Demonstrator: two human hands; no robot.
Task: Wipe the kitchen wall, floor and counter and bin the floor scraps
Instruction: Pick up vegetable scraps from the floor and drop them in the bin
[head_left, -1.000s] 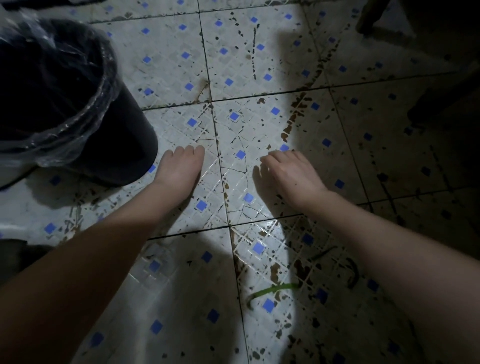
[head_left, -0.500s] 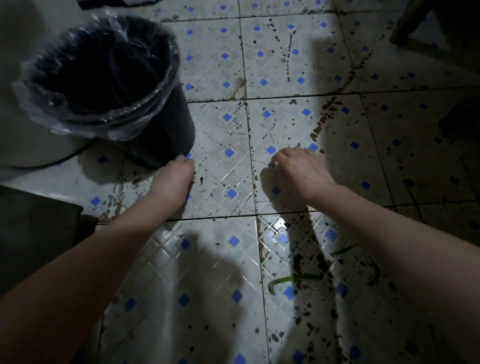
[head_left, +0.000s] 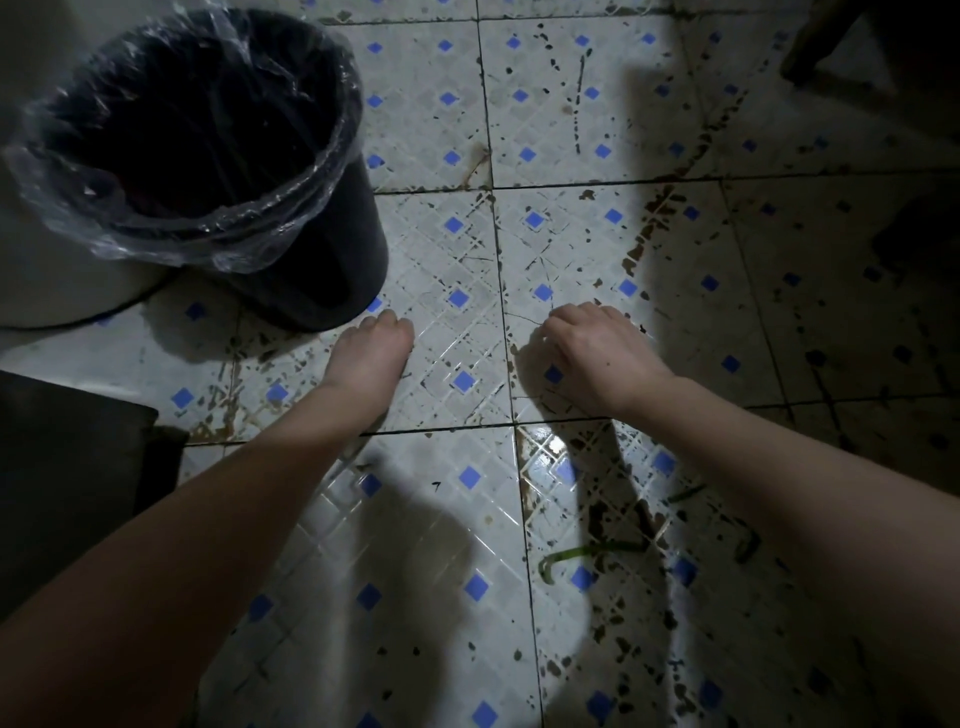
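Green stem (head_left: 587, 550) crosswise on floor (head_left: 431, 124), bodyward of right hand (head_left: 597, 356), farther from left hand (head_left: 371, 353). Both curled onto tiles; pinching anything, cannot tell. Bin (head_left: 337, 244) beside left.

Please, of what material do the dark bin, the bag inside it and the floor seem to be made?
The bin looks like matte dark plastic: smooth, seamless wall. The bag is thin clear plastic film, glossy, crinkled and folded over the rim. The floor seems glazed ceramic tile: grout lines, sheen under the light, fine cracks.
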